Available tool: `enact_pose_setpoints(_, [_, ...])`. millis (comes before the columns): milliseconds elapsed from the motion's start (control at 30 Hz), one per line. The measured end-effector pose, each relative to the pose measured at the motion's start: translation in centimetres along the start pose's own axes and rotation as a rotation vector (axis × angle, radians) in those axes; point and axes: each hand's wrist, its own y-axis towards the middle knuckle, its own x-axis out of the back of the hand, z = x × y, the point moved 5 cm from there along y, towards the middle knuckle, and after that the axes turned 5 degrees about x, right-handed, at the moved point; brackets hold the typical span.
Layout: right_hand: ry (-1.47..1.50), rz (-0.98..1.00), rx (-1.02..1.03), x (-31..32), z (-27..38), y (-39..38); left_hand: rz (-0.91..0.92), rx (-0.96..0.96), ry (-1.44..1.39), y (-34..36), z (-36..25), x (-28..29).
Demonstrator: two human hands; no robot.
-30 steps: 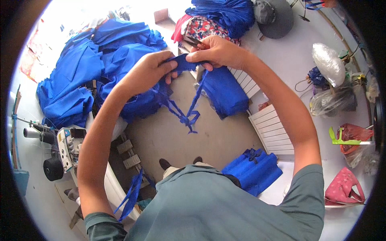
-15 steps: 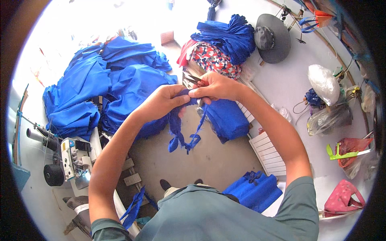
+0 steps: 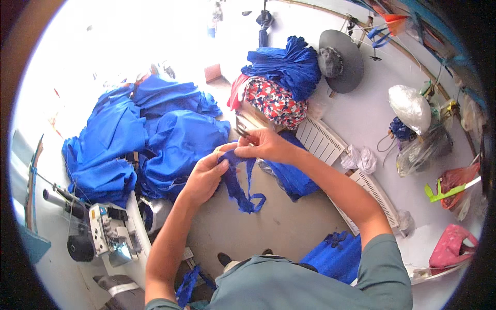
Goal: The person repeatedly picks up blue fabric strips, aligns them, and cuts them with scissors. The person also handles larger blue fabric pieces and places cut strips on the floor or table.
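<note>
Right of the hands lie a silvery bag (image 3: 411,106) and pink bag (image 3: 450,246); left hand (image 3: 205,174) and right hand (image 3: 263,144) pinch a blue strap (image 3: 238,188) between them.

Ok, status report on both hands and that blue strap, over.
Left hand and right hand both pinching the blue strap. Strap loops hanging below the hands. Small snips in right hand. Nothing in the way.
</note>
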Motion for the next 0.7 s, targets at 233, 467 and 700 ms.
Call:
enact_pose_setpoints(233, [-0.237, -0.382, 0.120, -2.3, -0.5, -0.6, -0.087, 0.041, -0.124, -1.2, 1.0, 0.9])
enact_pose_setpoints(467, [0.478, -0.459, -0.141, -4.4, -1.1, -5.7, -0.221, 0.039, -0.133, -1.5, 0.5, -0.1])
enact_pose_setpoints(700, [0.453, -0.281, -0.210, -7.2, 0.1, -7.2, -0.235, 0.042, 0.000, -1.3, 0.1, -0.5])
